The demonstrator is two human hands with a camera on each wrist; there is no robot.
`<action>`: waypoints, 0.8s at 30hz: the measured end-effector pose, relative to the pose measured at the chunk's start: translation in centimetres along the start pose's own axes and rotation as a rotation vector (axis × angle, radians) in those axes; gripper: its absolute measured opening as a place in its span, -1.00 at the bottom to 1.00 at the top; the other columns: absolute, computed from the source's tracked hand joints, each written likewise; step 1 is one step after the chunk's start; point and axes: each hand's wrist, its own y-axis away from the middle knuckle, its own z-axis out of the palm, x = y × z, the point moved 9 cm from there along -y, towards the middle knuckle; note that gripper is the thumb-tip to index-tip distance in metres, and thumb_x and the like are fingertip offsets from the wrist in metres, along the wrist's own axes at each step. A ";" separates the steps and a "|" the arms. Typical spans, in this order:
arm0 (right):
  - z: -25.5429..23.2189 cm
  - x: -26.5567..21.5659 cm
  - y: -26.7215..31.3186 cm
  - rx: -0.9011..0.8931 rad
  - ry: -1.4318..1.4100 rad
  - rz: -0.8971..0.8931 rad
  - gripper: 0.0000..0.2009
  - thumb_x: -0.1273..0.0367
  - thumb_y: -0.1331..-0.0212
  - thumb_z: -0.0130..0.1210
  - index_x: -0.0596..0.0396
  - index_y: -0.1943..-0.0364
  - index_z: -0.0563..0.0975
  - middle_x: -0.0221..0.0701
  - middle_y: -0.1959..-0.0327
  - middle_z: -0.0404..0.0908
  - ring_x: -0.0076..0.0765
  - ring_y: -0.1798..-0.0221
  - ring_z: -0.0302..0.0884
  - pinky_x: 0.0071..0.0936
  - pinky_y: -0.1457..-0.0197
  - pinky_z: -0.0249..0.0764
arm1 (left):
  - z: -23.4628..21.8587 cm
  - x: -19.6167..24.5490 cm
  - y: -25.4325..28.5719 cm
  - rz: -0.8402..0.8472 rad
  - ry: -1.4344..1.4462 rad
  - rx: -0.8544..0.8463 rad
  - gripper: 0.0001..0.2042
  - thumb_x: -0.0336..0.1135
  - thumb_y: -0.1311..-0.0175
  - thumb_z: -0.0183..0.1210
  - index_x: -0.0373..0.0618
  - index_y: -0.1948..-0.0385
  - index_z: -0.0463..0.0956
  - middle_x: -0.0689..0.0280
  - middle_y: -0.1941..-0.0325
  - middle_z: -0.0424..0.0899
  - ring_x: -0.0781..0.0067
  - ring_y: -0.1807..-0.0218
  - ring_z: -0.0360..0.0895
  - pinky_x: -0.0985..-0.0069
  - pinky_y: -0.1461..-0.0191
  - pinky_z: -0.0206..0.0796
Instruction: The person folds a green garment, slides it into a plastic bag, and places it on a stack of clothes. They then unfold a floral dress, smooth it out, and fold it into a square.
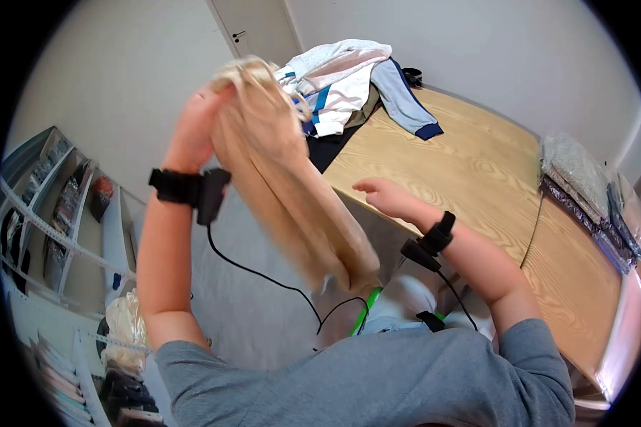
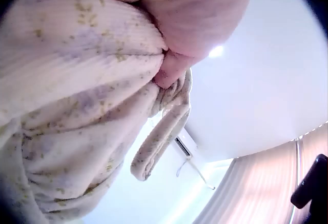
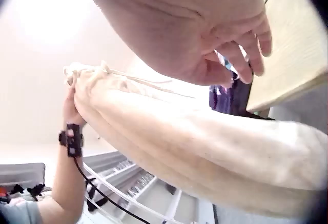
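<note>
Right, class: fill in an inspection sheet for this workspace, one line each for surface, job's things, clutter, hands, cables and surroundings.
Surface: wooden table, bare in the middle.
Job's things: beige garment, hanging folded in the air, clear of the table.
Clutter: clothes pile at the table's far end; packets in clear wrapping along its right edge.
Hands: left hand grips the garment's top; right hand is open, holding nothing, beside the garment.
Cables: black cable hangs from the left wrist camera; another runs from the right one.
Surroundings: shelves on the left, door behind, white walls.
</note>
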 end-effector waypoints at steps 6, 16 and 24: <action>-0.6 -0.8 -0.9 0.116 -0.543 -0.069 -0.35 0.10 -0.21 0.01 0.21 -0.27 0.12 -0.22 -0.30 0.16 -0.29 -0.30 0.15 -0.42 -0.29 0.13 | 5.9 -3.7 3.2 -0.174 0.236 -0.222 -0.71 -0.42 -0.27 -0.06 -0.26 -0.01 0.40 0.31 -0.01 0.51 0.54 -0.02 0.44 0.58 -0.10 0.24; -2.1 -6.6 -0.1 0.269 -1.010 -0.419 -0.42 0.36 0.04 0.23 0.13 -0.14 0.31 -0.38 -0.06 0.39 -0.47 -0.09 0.35 -0.51 -0.14 0.30 | 3.8 -2.8 8.2 -0.157 0.255 -0.196 -0.74 -0.44 -0.23 -0.01 -0.30 0.06 0.43 0.30 0.09 0.56 0.54 0.09 0.49 0.56 -0.01 0.32; -5.8 -6.8 1.9 0.246 -1.059 -0.239 -0.84 0.39 -0.12 0.11 0.17 0.26 0.50 -0.37 0.29 0.57 -0.45 0.26 0.54 -0.51 0.14 0.47 | -1.4 -7.2 9.0 -0.205 -0.025 -0.038 -0.80 -0.49 -0.18 -0.03 -0.33 0.21 0.50 0.38 0.23 0.58 0.67 0.23 0.46 0.69 0.12 0.28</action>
